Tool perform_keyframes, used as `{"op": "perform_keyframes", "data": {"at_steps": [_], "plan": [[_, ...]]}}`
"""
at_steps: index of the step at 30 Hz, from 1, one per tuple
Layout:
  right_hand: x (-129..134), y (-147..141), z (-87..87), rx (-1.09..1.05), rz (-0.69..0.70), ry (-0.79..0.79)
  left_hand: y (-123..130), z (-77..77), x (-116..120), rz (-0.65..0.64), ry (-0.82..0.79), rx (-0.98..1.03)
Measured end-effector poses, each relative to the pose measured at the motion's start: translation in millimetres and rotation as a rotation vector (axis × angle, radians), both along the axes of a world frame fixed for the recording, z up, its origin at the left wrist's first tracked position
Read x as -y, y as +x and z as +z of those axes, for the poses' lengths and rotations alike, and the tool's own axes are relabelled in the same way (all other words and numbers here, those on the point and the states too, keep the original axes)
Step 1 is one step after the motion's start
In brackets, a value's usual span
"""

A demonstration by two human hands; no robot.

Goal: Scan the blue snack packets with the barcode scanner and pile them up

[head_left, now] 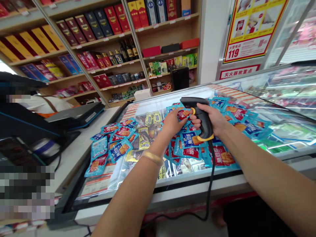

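My right hand point(216, 120) is wrapped round the grip of a black barcode scanner point(205, 123) with yellow trim, its head pointing left. Close beside it, my left hand point(174, 121), with a gold bangle on the wrist, is closed on a blue and red snack packet point(184, 114) in the middle pile; its fingertips are partly hidden. More blue packets point(190, 140) lie under both hands on the glass top of a freezer point(145, 174). Another heap of packets point(122, 131) lies left of my left hand, and a third heap point(247, 120) lies right of the scanner.
The scanner's black cable point(211, 177) hangs over the freezer's front edge. At the left, a counter point(71, 158) carries dark checkout equipment point(74, 115). Shelves point(106, 41) of boxes and bottles stand behind, with a red and yellow poster point(254, 29) at the right.
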State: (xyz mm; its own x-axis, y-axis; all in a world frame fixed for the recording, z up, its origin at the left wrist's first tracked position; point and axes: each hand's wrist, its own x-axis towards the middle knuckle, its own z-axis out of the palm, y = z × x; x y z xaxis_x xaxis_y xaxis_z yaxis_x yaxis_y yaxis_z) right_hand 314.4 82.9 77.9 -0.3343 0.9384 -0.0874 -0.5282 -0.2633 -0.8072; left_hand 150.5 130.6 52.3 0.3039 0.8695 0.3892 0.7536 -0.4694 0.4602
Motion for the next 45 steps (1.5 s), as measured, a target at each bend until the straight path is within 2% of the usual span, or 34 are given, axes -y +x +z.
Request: {"op": "perform_keyframes", "data": {"at_steps": [4, 7, 9, 13, 16, 27, 39, 41, 45], "plan": [[2, 0, 1.1, -0.001, 0.010, 0.010, -11, 3.6, 14, 0.050, 0.023, 0.056], [3, -1, 2.7, -0.006, 0.011, 0.018, -30, 2.9, 24, 0.092, 0.003, 0.230], [5, -2, 3.2, -0.012, 0.026, 0.016, -44, -0.8, 29, 0.111, -0.111, 0.442], [8, -7, 1.5, 0.016, 0.098, -0.020, -65, -11.5, 36, 0.118, -0.443, 0.894], [9, -10, -1.6, 0.049, 0.157, -0.038, -67, -15.4, 40, 0.118, -0.560, 1.021], [10, -12, -3.9, 0.099, 0.189, -0.058, -62, -11.0, 42, 0.133, -0.555, 1.048], [10, -13, -4.0, 0.090, 0.178, -0.054, -63, -13.7, 41, 0.111, -0.520, 0.973], [11, -14, -3.9, 0.072, 0.166, -0.054, -65, -14.2, 39, 0.129, -0.433, 0.909], [14, -26, -1.6, 0.039, 0.177, -0.043, -88, -10.6, 35, 0.174, -0.057, 0.645]]}}
